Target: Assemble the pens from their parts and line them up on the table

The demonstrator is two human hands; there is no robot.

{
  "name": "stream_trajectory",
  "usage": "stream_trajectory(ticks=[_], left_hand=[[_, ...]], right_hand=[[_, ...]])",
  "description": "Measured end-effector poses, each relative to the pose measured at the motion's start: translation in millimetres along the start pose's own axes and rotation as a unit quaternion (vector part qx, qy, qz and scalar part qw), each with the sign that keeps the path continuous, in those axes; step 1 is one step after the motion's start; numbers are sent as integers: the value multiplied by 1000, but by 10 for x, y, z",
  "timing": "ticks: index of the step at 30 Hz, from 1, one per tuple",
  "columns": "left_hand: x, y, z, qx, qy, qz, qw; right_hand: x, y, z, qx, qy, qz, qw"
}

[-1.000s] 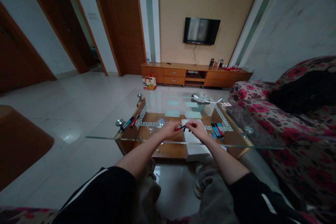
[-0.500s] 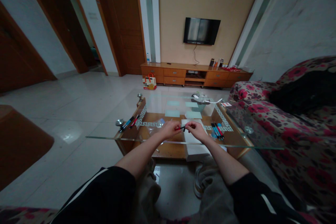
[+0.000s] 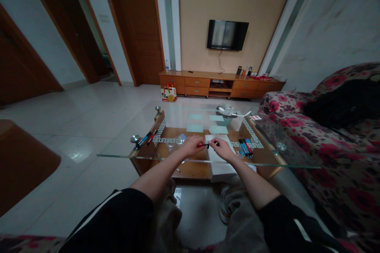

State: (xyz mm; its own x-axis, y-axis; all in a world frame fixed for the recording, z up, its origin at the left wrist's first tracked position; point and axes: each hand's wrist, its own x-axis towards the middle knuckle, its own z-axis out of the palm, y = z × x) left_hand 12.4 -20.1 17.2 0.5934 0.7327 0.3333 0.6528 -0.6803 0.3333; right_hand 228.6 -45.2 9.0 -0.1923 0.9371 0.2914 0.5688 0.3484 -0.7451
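Observation:
My left hand point(image 3: 192, 146) is closed around a red and black pen point(image 3: 203, 145), held level above the glass table. The pen's black end points right. Beside that end is my right hand point(image 3: 220, 148), thumb and fingertips pinched together. Whatever sits in that pinch is too small to make out. Blue pens point(image 3: 143, 141) and red pens point(image 3: 152, 137) lie on the glass at the left. To the right of my hands, several blue, black and red pens point(image 3: 246, 148) lie side by side.
The glass tabletop point(image 3: 118, 149) has a wooden base with a white box point(image 3: 218, 169) under the glass. A basket point(image 3: 227, 118) and a card point(image 3: 255, 118) are towards the far right. A floral sofa point(image 3: 297, 126) stands at the right, a brown stool-like object point(image 3: 26, 162) at the left.
The right fingertips have shifted slightly at the pen's black end, and more of the pen's red part shows. The left hand stays nearly in place.

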Motion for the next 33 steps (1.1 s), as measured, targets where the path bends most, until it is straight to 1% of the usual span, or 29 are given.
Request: stream_trajectory(ticks=[4,8,15,21,28,33], left_hand=[[-4,1,1,-1,2,1,1000],[-6,6,6,-1,1,1,1000],[2,10,15,-15,1,-12,1000],[1,-19,28,-15,5,0,1000],[4,-13,28,-22,2,-11,1000],[5,-30,51,-17,12,0,1000]], right_hand=[[2,-16,-1,-13,6,-13,1000],[14,20,5,-46,-9,-31,998],[8,51,31,0,9,-23,1000],[16,33,18,-47,-6,-41,998],[-1,25,34,-19,1,-29,999],[9,25,32,-47,-9,-58,997]])
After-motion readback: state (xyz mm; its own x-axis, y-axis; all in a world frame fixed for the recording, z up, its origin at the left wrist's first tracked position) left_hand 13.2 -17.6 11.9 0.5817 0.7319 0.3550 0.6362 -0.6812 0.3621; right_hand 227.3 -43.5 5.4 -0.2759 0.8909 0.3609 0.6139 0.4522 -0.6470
